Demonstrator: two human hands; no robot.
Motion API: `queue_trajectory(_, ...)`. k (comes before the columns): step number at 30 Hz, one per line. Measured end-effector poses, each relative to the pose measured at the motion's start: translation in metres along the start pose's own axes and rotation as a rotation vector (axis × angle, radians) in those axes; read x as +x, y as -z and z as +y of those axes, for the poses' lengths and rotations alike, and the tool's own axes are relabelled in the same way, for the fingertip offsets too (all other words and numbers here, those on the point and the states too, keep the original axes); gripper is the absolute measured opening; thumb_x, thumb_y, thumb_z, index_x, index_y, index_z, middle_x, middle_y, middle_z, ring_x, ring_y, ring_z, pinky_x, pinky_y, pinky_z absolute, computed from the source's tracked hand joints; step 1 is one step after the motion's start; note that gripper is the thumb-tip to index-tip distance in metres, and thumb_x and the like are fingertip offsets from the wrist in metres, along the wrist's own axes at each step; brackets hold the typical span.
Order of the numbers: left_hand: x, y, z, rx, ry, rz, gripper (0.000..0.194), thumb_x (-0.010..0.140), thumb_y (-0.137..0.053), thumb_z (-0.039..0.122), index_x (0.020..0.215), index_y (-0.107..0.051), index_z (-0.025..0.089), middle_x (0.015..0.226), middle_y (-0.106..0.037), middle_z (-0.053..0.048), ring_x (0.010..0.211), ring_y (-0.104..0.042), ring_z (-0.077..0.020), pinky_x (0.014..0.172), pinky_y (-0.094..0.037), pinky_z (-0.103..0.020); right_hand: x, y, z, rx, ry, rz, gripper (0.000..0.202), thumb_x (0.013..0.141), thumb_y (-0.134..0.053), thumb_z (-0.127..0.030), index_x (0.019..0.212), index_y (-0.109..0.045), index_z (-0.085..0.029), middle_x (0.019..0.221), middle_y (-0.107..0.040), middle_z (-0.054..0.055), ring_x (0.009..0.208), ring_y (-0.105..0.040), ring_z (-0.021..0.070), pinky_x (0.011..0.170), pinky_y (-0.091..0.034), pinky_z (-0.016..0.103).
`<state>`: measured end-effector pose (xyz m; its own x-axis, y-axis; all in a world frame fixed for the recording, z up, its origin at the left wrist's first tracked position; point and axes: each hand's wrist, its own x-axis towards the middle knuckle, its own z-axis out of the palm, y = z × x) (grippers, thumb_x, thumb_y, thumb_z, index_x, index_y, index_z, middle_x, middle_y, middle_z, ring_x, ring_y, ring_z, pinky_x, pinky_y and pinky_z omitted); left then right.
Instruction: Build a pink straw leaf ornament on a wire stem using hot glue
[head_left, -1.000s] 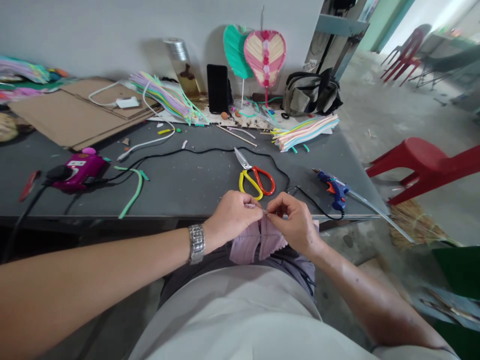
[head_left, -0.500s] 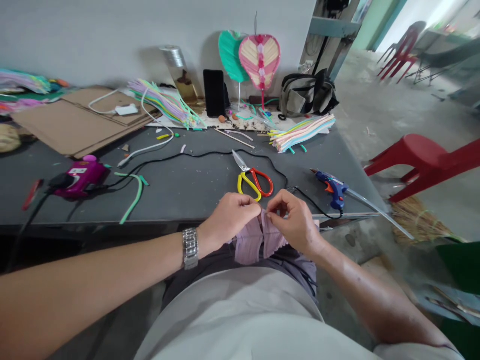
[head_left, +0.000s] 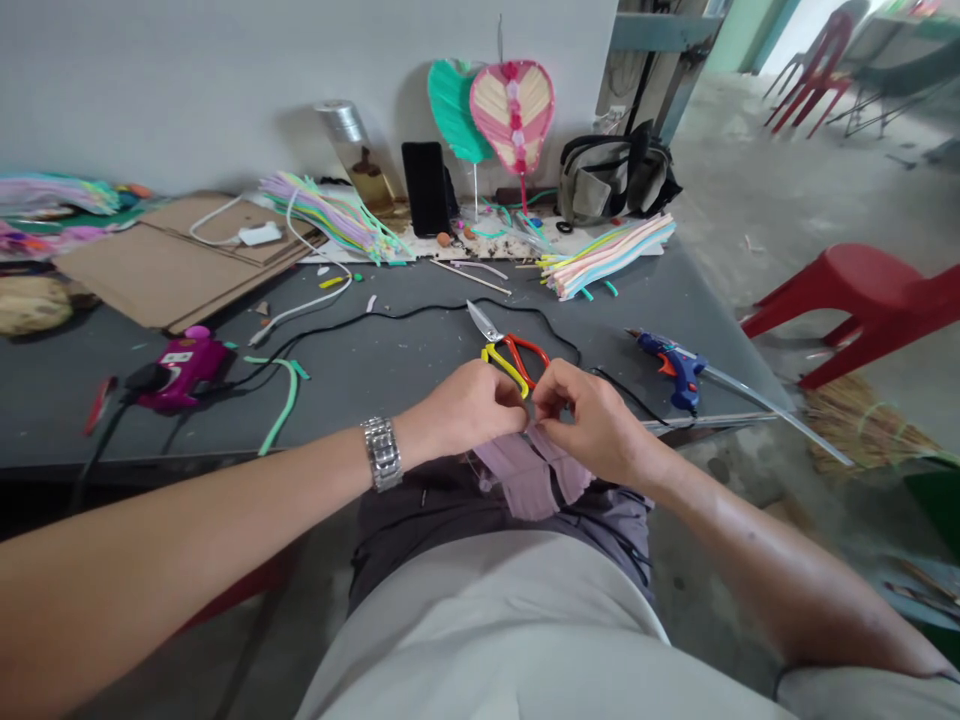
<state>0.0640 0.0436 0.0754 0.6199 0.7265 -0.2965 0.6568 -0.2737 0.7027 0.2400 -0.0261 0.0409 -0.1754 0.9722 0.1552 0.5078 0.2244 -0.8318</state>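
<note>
Two hands: left hand (head_left: 499, 405) and right hand (head_left: 581, 415) pinch top of mauve pleated piece (head_left: 525, 475) | piece hangs at table's (head_left: 390, 370) near edge, above lap | scissors (head_left: 499, 340) just beyond hands | glue gun (head_left: 675, 370) lies right | purple box (head_left: 184, 370) sits left

We were in what looked like a small craft workshop. A grey bench (head_left: 420, 350) stood against a plain wall, with scissors (head_left: 499, 340), a blue glue gun (head_left: 679, 370) and a purple power block (head_left: 184, 370) on it. We saw bundled coloured strips (head_left: 607, 258) to the right, cardboard sheets (head_left: 180, 260) to the left, and two leaf-shaped fans (head_left: 514, 115) upright at the far edge. Beyond the bench, on the right, we had a bare concrete floor (head_left: 720, 190) and red plastic chairs (head_left: 874, 290).
</note>
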Motion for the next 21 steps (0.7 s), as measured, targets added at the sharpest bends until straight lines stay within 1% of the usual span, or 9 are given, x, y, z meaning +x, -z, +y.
queue_trajectory(4, -0.002, 0.002, -0.001, 0.111, -0.085, -0.014, 0.014, 0.07, -0.063, 0.022, 0.058, -0.069, 0.016, 0.053, -0.052, 0.003, 0.055, -0.043, -0.0116, 0.054, -0.027, -0.027, 0.004, 0.002, -0.003, -0.03, -0.007, -0.07, 0.023, 0.071, -0.055, -0.004, 0.086, -0.055, -0.021, 0.079, -0.062, -0.004, 0.071, -0.056, 0.0126, 0.066, -0.036, 0.025)
queue_trajectory(7, -0.006, 0.001, -0.002, 0.142, -0.103, -0.007, 0.013, 0.071, -0.064, 0.021, 0.063, -0.073, 0.017, 0.056, -0.061, 0.0, 0.055, -0.048, -0.0126, 0.055, -0.031, -0.026, 0.006, 0.001, -0.004, -0.058, -0.014, -0.098, 0.025, 0.071, -0.055, -0.001, 0.086, -0.054, -0.021, 0.079, -0.063, -0.004, 0.071, -0.055, 0.0122, 0.065, -0.035, 0.025)
queue_trajectory(10, -0.011, -0.002, -0.004, 0.099, -0.111, -0.002, 0.014, 0.072, -0.063, 0.021, 0.068, -0.076, 0.016, 0.063, -0.07, -0.003, 0.059, -0.056, -0.0144, 0.059, -0.037, -0.026, 0.007, 0.0, -0.005, -0.074, -0.031, -0.119, 0.027, 0.07, -0.055, 0.001, 0.086, -0.053, -0.021, 0.078, -0.062, -0.004, 0.07, -0.055, 0.0115, 0.064, -0.033, 0.024)
queue_trajectory(14, -0.013, -0.006, -0.009, 0.028, -0.085, -0.037, 0.017, 0.075, -0.062, 0.023, 0.073, -0.077, 0.015, 0.07, -0.074, -0.005, 0.067, -0.063, -0.0172, 0.063, -0.041, -0.026, 0.008, 0.0, -0.008, -0.086, -0.063, -0.162, 0.031, 0.07, -0.055, 0.002, 0.091, -0.053, -0.02, 0.075, -0.06, -0.006, 0.068, -0.054, 0.0109, 0.063, -0.032, 0.023)
queue_trajectory(17, -0.012, -0.008, -0.012, -0.035, -0.049, -0.089, 0.02, 0.077, -0.061, 0.026, 0.078, -0.077, 0.015, 0.076, -0.076, -0.005, 0.072, -0.065, -0.0182, 0.065, -0.042, -0.027, 0.009, 0.001, -0.01, -0.114, -0.056, -0.179, 0.031, 0.071, -0.055, 0.002, 0.092, -0.053, -0.02, 0.076, -0.061, -0.005, 0.069, -0.054, 0.011, 0.064, -0.032, 0.024)
queue_trajectory(21, -0.012, -0.011, -0.013, -0.083, -0.069, -0.123, 0.02, 0.078, -0.061, 0.026, 0.081, -0.077, 0.014, 0.078, -0.076, -0.004, 0.072, -0.065, -0.0174, 0.067, -0.043, -0.027, 0.01, 0.002, -0.009, -0.15, -0.045, -0.198, 0.029, 0.072, -0.055, 0.0, 0.093, -0.054, -0.02, 0.08, -0.064, -0.003, 0.07, -0.054, 0.0118, 0.064, -0.033, 0.024)
